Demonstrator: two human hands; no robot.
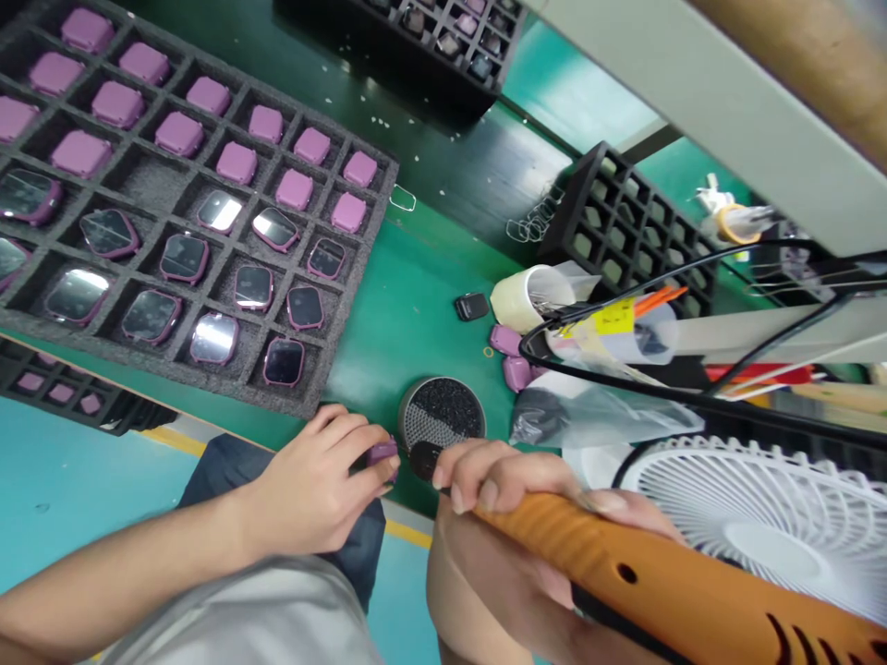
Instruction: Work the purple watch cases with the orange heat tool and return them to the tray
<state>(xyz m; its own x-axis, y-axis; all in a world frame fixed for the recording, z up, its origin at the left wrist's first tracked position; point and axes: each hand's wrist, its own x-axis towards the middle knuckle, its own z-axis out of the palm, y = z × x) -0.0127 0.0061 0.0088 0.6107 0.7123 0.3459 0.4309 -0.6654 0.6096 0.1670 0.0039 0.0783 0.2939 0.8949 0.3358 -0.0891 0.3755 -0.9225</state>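
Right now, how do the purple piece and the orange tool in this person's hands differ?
The purple piece is small and compact; the orange tool is far larger and long. The left hand holds the purple piece with its fingers, while the right hand wraps around the orange tool. Both are held.

Smooth matt plastic tool body [679,586], rough foam tray [149,182], glossy watch screens [284,361].
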